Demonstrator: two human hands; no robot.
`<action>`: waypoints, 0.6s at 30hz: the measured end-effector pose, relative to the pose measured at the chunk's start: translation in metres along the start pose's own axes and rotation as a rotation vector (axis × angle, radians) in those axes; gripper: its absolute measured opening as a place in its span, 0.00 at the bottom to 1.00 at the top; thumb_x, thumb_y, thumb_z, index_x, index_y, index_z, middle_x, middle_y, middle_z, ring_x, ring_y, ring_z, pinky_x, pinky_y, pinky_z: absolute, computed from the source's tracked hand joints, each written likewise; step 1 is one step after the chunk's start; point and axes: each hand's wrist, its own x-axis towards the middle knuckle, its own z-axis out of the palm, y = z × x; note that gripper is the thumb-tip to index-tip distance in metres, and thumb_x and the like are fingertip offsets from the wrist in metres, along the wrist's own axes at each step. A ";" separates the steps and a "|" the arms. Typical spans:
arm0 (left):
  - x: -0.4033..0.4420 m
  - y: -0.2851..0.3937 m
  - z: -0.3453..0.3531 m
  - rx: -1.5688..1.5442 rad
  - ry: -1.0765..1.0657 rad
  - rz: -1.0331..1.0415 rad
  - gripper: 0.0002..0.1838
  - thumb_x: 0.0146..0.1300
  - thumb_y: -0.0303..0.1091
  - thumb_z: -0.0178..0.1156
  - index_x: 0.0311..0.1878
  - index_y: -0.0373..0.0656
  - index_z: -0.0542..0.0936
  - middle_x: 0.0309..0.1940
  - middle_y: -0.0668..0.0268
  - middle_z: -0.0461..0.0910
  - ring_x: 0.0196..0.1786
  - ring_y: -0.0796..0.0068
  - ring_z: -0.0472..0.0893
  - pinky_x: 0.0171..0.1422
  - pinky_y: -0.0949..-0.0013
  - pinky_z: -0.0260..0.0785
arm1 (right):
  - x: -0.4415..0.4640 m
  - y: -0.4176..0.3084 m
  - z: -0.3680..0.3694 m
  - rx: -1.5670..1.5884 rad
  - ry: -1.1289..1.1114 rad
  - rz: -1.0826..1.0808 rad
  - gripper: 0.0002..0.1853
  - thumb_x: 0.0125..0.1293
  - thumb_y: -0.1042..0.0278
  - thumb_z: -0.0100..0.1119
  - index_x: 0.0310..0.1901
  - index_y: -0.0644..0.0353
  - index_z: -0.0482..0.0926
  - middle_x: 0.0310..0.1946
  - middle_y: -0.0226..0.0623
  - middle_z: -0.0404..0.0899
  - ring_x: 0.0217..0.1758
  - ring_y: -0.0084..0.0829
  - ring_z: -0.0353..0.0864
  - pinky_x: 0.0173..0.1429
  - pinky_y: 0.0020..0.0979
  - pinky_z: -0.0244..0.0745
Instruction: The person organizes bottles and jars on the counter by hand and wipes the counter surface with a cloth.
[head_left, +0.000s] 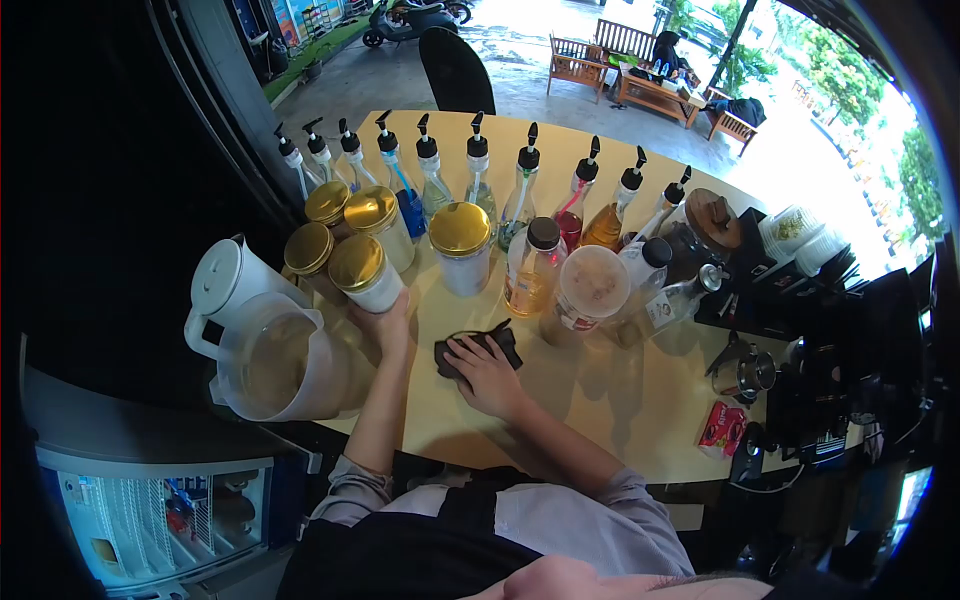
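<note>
Cloth (508, 341), one: right fingers (472, 357) atop, grip unclear; left fingers (374, 320) grasping one of five gold-lidded jars (364, 271).

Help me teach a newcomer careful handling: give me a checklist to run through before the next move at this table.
1. Left hand around the front gold-lidded jar, low down: ok.
2. Lid on that jar: ok, it is on; how tightly, cannot tell.
3. Jar's base on the table or lifted: cannot tell, the hand hides it.
4. Room behind that jar: not ok, other gold-lidded jars crowd it.
5. Right hand on the dark cloth: ok.
6. Clear pitcher apart from the left forearm: ok.
</note>
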 end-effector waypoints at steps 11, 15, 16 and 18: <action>-0.078 0.001 -0.079 -0.233 -0.456 -0.066 0.47 0.44 0.29 0.79 0.67 0.37 0.61 0.59 0.55 0.72 0.61 0.63 0.76 0.65 0.60 0.68 | -0.015 0.013 0.012 -0.055 0.185 0.169 0.30 0.67 0.58 0.58 0.69 0.59 0.69 0.74 0.40 0.62 0.78 0.36 0.59 0.80 0.44 0.53; -0.096 -0.006 -0.118 -0.122 -0.634 0.097 0.40 0.44 0.30 0.79 0.61 0.34 0.70 0.53 0.56 0.80 0.55 0.63 0.82 0.61 0.61 0.74 | 0.022 0.015 0.020 -0.041 0.101 0.026 0.30 0.69 0.58 0.57 0.69 0.60 0.68 0.75 0.43 0.60 0.78 0.39 0.59 0.80 0.45 0.53; -0.100 0.010 -0.129 -0.087 -0.645 0.095 0.37 0.44 0.30 0.80 0.58 0.33 0.73 0.53 0.56 0.81 0.55 0.64 0.82 0.60 0.62 0.74 | 0.036 0.015 0.020 -0.014 0.023 -0.081 0.30 0.69 0.59 0.57 0.69 0.61 0.68 0.75 0.44 0.59 0.78 0.40 0.59 0.79 0.47 0.53; -0.109 0.011 -0.141 -0.091 -0.646 0.040 0.38 0.44 0.31 0.80 0.59 0.34 0.72 0.53 0.56 0.81 0.55 0.64 0.82 0.60 0.62 0.75 | 0.060 0.012 0.020 0.035 0.003 -0.152 0.29 0.69 0.59 0.56 0.69 0.63 0.68 0.75 0.44 0.60 0.79 0.39 0.58 0.80 0.46 0.52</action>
